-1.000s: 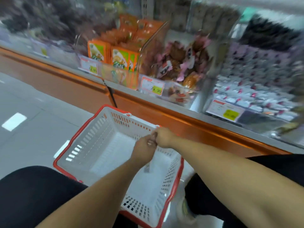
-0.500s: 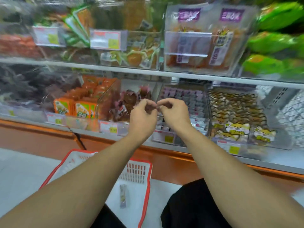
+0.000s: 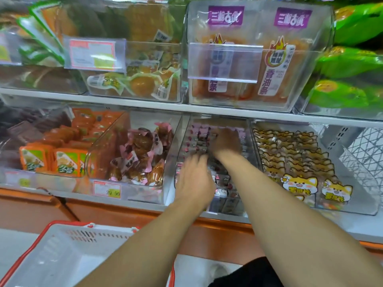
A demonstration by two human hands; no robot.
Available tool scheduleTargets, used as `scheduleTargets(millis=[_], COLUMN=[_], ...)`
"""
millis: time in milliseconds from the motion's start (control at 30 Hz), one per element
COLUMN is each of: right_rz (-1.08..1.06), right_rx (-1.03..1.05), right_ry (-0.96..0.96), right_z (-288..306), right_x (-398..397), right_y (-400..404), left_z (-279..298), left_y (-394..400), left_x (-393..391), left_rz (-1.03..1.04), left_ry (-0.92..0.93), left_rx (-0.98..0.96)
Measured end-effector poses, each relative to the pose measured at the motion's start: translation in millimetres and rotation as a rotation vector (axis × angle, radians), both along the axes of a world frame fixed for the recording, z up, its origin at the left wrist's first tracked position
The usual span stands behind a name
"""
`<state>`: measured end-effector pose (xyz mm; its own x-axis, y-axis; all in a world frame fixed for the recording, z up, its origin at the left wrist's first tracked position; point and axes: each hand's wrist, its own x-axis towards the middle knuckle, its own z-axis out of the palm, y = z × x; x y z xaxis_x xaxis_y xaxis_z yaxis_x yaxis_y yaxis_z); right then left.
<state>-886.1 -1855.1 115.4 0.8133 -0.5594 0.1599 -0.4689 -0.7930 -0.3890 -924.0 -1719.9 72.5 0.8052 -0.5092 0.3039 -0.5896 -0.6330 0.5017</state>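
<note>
Both hands reach into a clear bin (image 3: 182,146) on the lower shelf, filled with several small pink and purple wrapped snacks (image 3: 199,139). My right hand (image 3: 226,141) is deep in the bin, fingers down among the packets and blurred; whether it holds one I cannot tell. My left hand (image 3: 194,181) hovers at the bin's front with fingers spread and relaxed over the packets. A white shopping basket with a red rim (image 3: 62,257) sits on the floor at lower left.
Neighbouring clear bins hold brown and pink wrapped snacks (image 3: 143,154), orange packs (image 3: 64,160) and cat-print packets (image 3: 298,162). The upper shelf (image 3: 145,104) overhangs the bins and carries orange snack bags (image 3: 271,69) and green bags (image 3: 350,61). An orange ledge (image 3: 215,230) runs below.
The hands, pinched together in front of the shelf, have parted and gone forward into the pink-packet bin. The view has come closer to the shelf.
</note>
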Motion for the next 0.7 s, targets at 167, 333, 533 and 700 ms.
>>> scheduleTargets(millis=[167, 333, 533, 700], right_rz=[-0.012, 0.007, -0.054, -0.181], right_rx=[-0.135, -0.139, 0.259, 0.412], right_ry=[0.038, -0.014, -0.410, -0.761], right_z=[-13, -19, -4, 2], right_x=[11, 15, 12, -6], right_y=[-9, -14, -9, -1], left_z=[-13, -14, -7, 7], left_y=[-8, -11, -9, -9], left_x=[4, 4, 3, -3], left_rz=[0.089, 0.078, 0.062, 0.102], left_ry=[-0.121, -0.121, -0.081, 0.068], left_rx=[0.121, 0.174, 0.143, -0.108])
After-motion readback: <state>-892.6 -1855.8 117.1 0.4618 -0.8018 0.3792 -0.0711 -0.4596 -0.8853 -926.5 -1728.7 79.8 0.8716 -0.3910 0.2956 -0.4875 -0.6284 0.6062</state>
